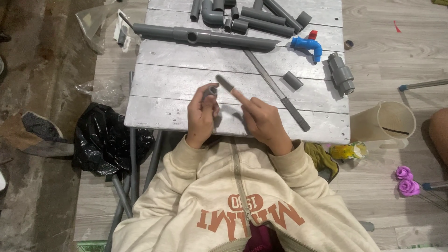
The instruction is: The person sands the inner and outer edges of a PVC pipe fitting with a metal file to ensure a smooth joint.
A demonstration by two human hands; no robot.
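Observation:
My left hand (201, 113) grips a short grey pipe fitting (210, 90), its open end turned toward the right. My right hand (261, 119) holds a small flat grey strip (227, 83), like a piece of sandpaper or a file, pinched at the fingertips just right of the fitting and pointing toward it. Both hands hover over the near edge of a small silver-painted plank table (177, 79). My cream hooded sweatshirt fills the bottom of the view.
On the table lie a long grey pipe with a tee (200, 37), several grey elbows and pipe pieces (247, 18), a blue tap (308, 45), a grey valve (341, 73), a short coupling (293, 80) and a long flat file (277, 91). A beige jug (385, 123) and a black bag (107, 140) stand on the floor.

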